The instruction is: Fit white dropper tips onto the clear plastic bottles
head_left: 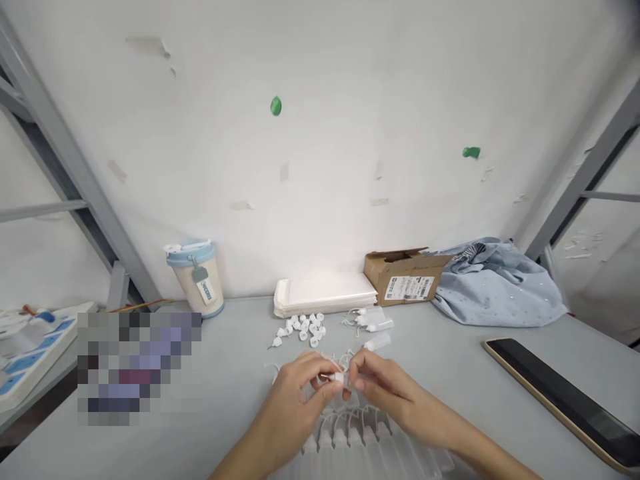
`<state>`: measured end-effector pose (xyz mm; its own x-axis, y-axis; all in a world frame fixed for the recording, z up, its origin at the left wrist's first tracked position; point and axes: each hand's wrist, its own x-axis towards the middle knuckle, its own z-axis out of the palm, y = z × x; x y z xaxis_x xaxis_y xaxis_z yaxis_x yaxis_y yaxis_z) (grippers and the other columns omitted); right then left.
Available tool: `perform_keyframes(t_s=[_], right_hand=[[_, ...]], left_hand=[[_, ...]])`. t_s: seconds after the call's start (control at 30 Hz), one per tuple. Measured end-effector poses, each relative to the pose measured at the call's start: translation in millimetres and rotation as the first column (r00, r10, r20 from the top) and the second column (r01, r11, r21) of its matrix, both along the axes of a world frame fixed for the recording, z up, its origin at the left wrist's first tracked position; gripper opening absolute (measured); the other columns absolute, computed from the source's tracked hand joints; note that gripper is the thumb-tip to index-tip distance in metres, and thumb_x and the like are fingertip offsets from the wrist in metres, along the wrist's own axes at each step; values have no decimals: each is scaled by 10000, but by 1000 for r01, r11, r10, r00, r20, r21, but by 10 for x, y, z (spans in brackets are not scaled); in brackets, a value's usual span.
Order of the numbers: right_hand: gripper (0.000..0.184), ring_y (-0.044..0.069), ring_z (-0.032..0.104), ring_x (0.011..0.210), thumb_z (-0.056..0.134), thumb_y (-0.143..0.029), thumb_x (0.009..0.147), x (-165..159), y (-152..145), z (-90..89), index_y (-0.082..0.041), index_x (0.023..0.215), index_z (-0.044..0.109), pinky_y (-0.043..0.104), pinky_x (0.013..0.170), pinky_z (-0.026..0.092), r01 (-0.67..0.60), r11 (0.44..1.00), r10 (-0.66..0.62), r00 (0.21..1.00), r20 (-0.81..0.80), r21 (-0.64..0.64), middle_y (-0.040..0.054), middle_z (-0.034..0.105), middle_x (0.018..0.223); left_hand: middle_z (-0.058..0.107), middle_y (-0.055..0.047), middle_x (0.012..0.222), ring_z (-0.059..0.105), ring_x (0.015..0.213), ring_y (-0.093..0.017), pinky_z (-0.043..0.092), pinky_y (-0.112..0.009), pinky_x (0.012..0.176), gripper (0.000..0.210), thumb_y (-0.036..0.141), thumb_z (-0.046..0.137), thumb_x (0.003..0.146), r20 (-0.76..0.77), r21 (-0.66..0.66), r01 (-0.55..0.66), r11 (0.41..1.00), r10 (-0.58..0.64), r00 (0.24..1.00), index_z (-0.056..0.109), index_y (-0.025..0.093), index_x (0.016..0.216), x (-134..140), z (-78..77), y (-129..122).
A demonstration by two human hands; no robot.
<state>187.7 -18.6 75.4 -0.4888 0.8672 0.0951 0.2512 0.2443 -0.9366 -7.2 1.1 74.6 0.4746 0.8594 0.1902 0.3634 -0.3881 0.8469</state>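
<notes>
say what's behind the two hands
Behind the left hand and right hand, white caps, small bottles and a white stack show; what both hands cover is hidden.

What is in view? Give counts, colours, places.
wall: one, white, back
scraps: two, green, wall
marks: several, pale, wall
frames: two, grey, sides
table: one, grey, beneath
tray: one, white and blue, left
blurred item: one, purplish, left
cup: one, cream and blue, left
stack: one, white, back
box: one, brown, back
cloth: one, blue, right
phone: one, black, right
caps: many, white, middle
bottles: many, whitish, middle, front
left hand: one, bare, front
right hand: one, bare, front
</notes>
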Motion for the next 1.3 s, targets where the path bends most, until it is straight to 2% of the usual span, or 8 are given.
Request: perform_keyframes(t_s=[0.17,0.37,0.53,0.63,0.77,0.87,1.07,1.3], right_hand=[[238,94,371,600,462,-436,890,-36,21,-26,-209,873,393,209,544,275,-38,972,-14,976,-218,-233,-2,557,796],[280,79,321,556,471,-476,875,-45,21,-40,-212,855,383,203,515,255,-52,961,-11,975,-224,-273,-16,531,763],[287,70,294,530,460,-495,875,-31,55,-80,-222,873,374,187,484,232,-87,945,-3,962,-273,-316,-43,492,701],[281,72,299,528,442,-495,884,-35,62,-82,-225,886,365,184,473,222,-82,949,-5,962,-272,-306,-53,470,669],[263,70,274,514,427,-478,896,-45,45,-75,-226,895,353,190,469,216,-78,959,12,972,-234,-274,-59,470,663],[253,73,269,512,414,-473,902,-43,36,-82,-228,911,355,193,470,223,-69,965,16,978,-206,-255,-60,469,665],[267,79,301,542,415,-487,898,-36,34,-61,-230,912,346,189,484,239,-64,969,12,977,-211,-238,-56,450,678],[228,108,362,643,373,-446,926,-43,-3,-8,-219,921,361,223,585,302,9,992,-18,998,-63,-128,-36,458,714]], left_hand=[[668,-26,802,545,760,-184,427,-269,731,186,316,510,829,47,-26,21,999,-20,999,672,230,794,22,14,0],[629,-10,628,516,607,-148,379,-231,560,403,427,423,869,-16,-163,15,986,-18,1000,667,180,665,24,16,18],[651,-2,782,543,739,-157,416,-235,683,235,352,496,850,66,-112,91,990,-84,994,695,227,846,16,31,0],[631,-17,872,554,768,-163,442,-240,688,233,380,530,826,101,-139,38,990,-24,995,671,228,931,30,1,-11],[578,0,664,527,579,-128,420,-222,550,352,465,462,848,101,-234,-18,972,43,994,633,176,742,52,-52,-2],[535,17,601,514,543,-115,404,-211,524,341,440,491,839,95,-267,9,964,18,995,606,165,673,53,-60,4],[590,-17,760,551,703,-142,468,-220,634,204,356,559,809,252,-200,85,976,-32,967,638,169,783,64,-38,5],[499,23,531,494,478,-100,408,-210,495,409,448,463,848,160,-283,41,958,5,987,523,144,580,78,-101,23]])
